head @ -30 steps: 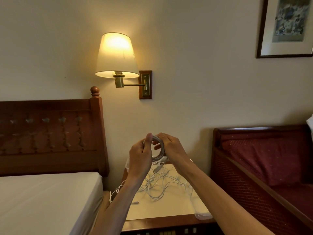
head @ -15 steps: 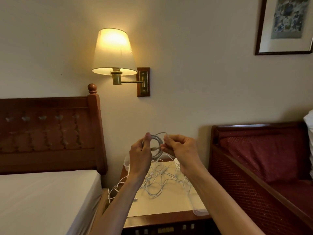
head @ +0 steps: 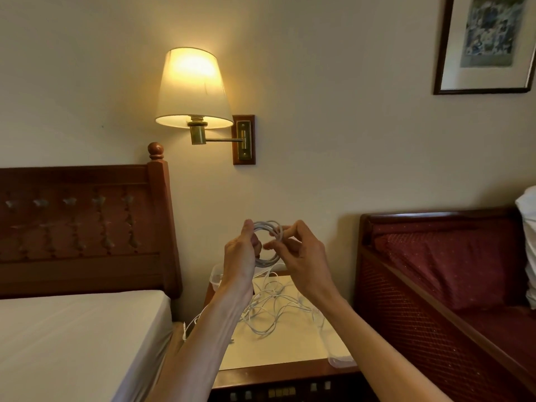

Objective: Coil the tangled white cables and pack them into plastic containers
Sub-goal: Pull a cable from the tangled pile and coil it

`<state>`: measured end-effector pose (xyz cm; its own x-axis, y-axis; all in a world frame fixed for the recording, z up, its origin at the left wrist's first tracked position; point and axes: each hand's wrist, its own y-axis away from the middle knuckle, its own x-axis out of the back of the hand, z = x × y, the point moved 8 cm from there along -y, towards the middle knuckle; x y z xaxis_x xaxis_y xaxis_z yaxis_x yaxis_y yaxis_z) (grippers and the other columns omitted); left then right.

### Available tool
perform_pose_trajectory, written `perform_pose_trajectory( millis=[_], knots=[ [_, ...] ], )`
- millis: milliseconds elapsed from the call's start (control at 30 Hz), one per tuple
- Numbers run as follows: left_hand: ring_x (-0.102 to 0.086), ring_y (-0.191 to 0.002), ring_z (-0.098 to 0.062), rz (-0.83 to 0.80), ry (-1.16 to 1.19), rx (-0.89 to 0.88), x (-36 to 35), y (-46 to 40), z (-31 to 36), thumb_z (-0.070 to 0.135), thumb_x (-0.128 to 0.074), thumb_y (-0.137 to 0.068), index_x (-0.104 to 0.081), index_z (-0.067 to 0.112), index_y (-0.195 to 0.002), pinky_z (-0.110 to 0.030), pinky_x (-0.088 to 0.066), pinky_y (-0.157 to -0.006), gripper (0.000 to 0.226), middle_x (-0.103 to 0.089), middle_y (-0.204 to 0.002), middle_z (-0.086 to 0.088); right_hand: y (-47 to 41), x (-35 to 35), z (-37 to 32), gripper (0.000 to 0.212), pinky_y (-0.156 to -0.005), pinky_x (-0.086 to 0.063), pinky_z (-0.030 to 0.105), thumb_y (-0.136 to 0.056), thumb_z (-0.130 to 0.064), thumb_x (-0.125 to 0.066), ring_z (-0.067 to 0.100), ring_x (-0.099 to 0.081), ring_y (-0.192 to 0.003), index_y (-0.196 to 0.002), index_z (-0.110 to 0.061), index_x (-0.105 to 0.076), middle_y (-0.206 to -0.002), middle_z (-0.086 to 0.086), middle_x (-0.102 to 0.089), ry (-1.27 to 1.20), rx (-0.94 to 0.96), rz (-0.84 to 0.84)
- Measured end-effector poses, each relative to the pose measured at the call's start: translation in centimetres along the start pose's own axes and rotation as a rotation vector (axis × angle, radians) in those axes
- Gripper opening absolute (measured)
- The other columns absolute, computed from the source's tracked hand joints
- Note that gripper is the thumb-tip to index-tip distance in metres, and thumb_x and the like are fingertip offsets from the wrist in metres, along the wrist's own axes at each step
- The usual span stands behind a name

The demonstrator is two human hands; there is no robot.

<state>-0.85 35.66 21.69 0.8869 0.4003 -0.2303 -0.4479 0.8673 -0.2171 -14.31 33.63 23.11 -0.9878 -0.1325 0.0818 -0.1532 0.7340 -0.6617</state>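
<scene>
A small round coil of white cable (head: 268,261) is held up in front of the wall, above the nightstand. My left hand (head: 240,256) grips the coil's left side, thumb pointing up. My right hand (head: 301,256) pinches the coil's right side with its fingertips. A strand runs down from the coil to a tangle of white cables (head: 275,311) lying on the nightstand top (head: 290,346). A clear plastic container (head: 216,278) stands at the nightstand's back left, partly hidden by my left wrist. Another clear plastic piece (head: 339,356) lies at its front right.
A bed with a white sheet (head: 72,338) and wooden headboard (head: 81,224) is on the left. A red upholstered wooden bench (head: 449,271) stands on the right. A lit wall lamp (head: 193,88) hangs above the hands. One cable end hangs off the nightstand's left edge.
The coil has stayed held up between both hands. My right hand has shifted its pinch around the coil's right side, and the view has tilted slightly.
</scene>
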Motion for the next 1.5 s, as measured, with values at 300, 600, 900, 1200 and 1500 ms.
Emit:
perform_pose_trajectory(
  millis=[300,600,900,1200,1500],
  knots=[
    [-0.026,-0.054,-0.013,-0.013,0.132,0.07,0.1,-0.7,-0.4,0.04,-0.047,-0.1,-0.042,0.022,-0.063,-0.033,-0.025,-0.062,0.041,-0.03,-0.054,0.006,0.7,-0.2,0.3,0.05,-0.081,-0.059,0.04,-0.079,0.015,-0.067,0.021,-0.069,-0.09,-0.115,-0.016,-0.051,-0.098,0.008,-0.068,-0.018,-0.04,-0.199],
    [-0.023,-0.057,-0.016,-0.045,0.089,0.072,-0.3,-0.9,-1.6,0.042,-0.047,-0.1,-0.035,0.02,-0.061,-0.036,-0.025,-0.069,0.046,-0.026,-0.049,0.008,2.6,-0.5,4.0,0.049,-0.076,-0.06,0.041,-0.075,0.019,-0.065,0.024,-0.071,-0.081,-0.11,-0.016,-0.059,-0.087,0.012,-0.072,-0.013,-0.245,-0.245],
    [-0.047,-0.057,-0.012,-0.258,0.035,0.21,-0.6,-1.7,-6.4,0.056,-0.042,-0.095,-0.051,0.016,-0.071,-0.03,-0.036,-0.06,0.047,-0.047,-0.062,0.002,1.9,0.5,6.2,0.028,-0.077,-0.048,0.031,-0.098,-0.026,-0.053,0.026,-0.062,-0.096,-0.104,-0.01,-0.075,-0.103,0.013,-0.073,-0.192,-0.423,-0.25],
    [-0.053,-0.079,-0.02,-0.316,-0.083,0.41,-0.2,-0.8,-17.9,0.051,-0.05,-0.095,-0.073,0.014,-0.101,-0.034,-0.04,-0.069,0.044,-0.069,-0.089,-0.005,6.0,1.5,14.4,0.027,-0.077,-0.048,0.03,-0.097,-0.026,-0.054,0.011,-0.068,-0.087,-0.101,-0.008,-0.075,-0.096,0.008,-0.075,-0.226,-0.604,-0.148],
    [-0.062,-0.077,-0.015,-0.357,-0.533,0.34,-0.6,-1.4,-28.7,0.036,-0.052,-0.098,-0.073,0.019,-0.092,-0.029,-0.045,-0.062,0.028,-0.072,-0.093,0.002,5.1,9.8,17.8,0.033,-0.057,-0.04,0.022,-0.093,-0.027,-0.063,0.001,-0.052,-0.053,-0.063,-0.017,-0.07,-0.055,-0.009,-0.063,0.447,-0.339,0.015]
  ],
)
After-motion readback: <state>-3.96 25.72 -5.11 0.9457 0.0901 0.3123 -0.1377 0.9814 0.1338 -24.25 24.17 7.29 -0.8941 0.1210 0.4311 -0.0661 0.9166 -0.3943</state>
